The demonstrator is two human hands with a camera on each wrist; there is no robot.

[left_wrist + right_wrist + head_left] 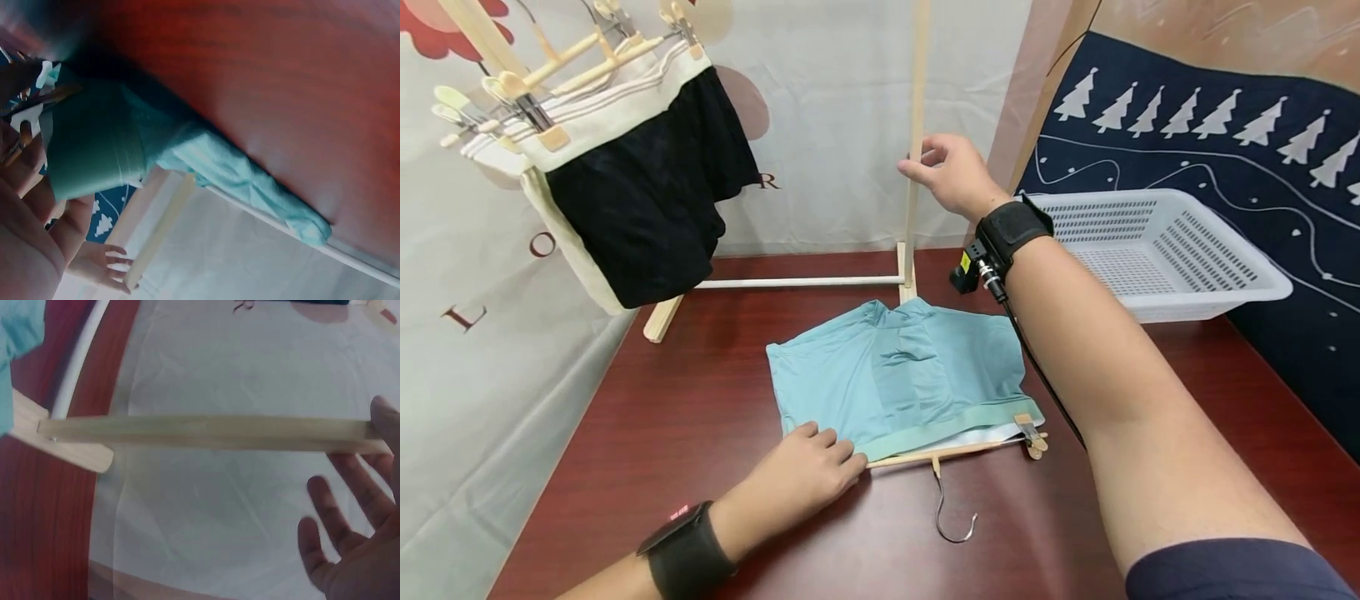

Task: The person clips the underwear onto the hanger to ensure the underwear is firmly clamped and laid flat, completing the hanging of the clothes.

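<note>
Teal shorts [902, 371] lie flat on the dark red table [685, 417], their waistband clipped to a wooden hanger [958, 452] with a metal hook [951, 517]. My left hand [838, 454] rests on the waistband's left end, fingers lying over the cloth; the left wrist view shows the shorts [94, 150] beside my palm. My right hand [921, 162] reaches forward and touches the upright wooden post [913, 92] of a drying rack. In the right wrist view its fingers [331, 512] are spread beside the post [212, 432], with one fingertip on it.
Black shorts [647, 192] hang with several white-banded garments on hangers at the rack's upper left. The rack's foot bar [797, 282] crosses the table behind the teal shorts. A white plastic basket [1150, 250] stands at the right. Pale cloth backs the table.
</note>
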